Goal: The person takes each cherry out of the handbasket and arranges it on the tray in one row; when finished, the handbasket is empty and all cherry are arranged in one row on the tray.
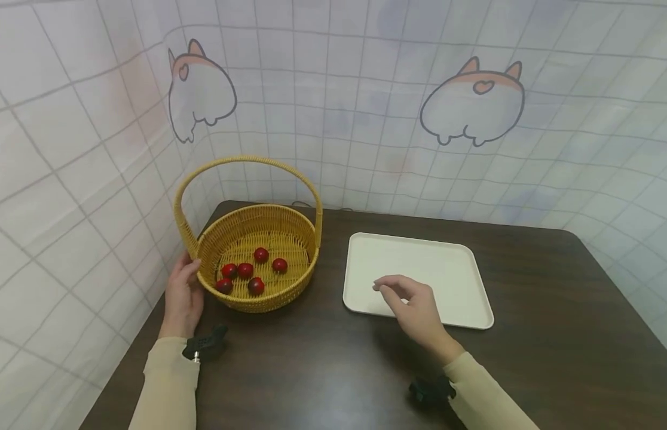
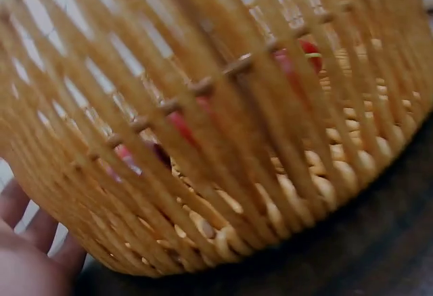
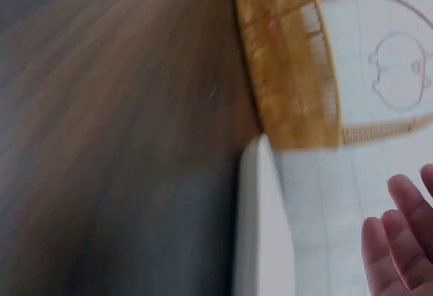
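Note:
A round wicker basket (image 1: pixel 256 303) with a tall arched handle stands at the left of the table. Several dark red cherries (image 1: pixel 260 255) lie on its woven floor, and in the left wrist view a red cherry (image 2: pixel 312 57) shows through the slats. My left hand (image 1: pixel 184 295) holds the basket's left side, thumb at the rim by the handle's foot; its fingers (image 2: pixel 42 232) lie along the outer wall. Over the near edge of a white rectangular tray (image 1: pixel 457 286), my right hand (image 1: pixel 414 304) hovers with loosely bent fingers, nothing held.
The dark wooden table (image 1: pixel 312 364) meets a hanging white grid-patterned cloth (image 1: pixel 333 107) at the back and sides. Dark cable pieces (image 1: pixel 301 204) lie by the back edge, behind the basket. A gap of table separates basket and tray.

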A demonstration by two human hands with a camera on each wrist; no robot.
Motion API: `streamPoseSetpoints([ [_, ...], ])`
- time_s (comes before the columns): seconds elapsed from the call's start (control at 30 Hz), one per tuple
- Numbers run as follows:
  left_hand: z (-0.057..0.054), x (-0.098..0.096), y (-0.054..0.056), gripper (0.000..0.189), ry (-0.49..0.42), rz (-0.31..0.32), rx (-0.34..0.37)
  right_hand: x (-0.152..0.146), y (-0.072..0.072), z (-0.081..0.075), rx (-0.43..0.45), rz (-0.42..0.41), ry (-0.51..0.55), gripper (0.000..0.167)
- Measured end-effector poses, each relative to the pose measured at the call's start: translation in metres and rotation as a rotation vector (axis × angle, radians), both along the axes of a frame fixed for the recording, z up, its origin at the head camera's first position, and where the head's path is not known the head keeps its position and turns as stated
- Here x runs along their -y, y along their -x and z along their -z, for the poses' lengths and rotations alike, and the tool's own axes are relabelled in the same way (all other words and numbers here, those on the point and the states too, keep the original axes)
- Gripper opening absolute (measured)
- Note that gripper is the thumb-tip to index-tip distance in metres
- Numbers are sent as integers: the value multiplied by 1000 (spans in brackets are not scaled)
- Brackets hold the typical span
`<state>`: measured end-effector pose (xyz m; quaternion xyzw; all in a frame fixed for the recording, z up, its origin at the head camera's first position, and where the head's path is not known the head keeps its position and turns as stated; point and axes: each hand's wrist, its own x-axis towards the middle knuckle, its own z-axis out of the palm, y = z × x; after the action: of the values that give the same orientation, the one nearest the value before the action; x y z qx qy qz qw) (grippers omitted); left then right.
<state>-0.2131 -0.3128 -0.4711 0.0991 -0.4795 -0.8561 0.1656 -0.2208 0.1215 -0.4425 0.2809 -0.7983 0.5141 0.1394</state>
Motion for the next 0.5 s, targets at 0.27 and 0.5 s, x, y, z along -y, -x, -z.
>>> streamPoseSetpoints([
  [0.27,4,5,19,51,-38,9,-30,66,26,-26,146,-150,59,16],
  [0.5,4,6,15,49,97,-55,24,119,36,-39,265,-242,27,20],
])
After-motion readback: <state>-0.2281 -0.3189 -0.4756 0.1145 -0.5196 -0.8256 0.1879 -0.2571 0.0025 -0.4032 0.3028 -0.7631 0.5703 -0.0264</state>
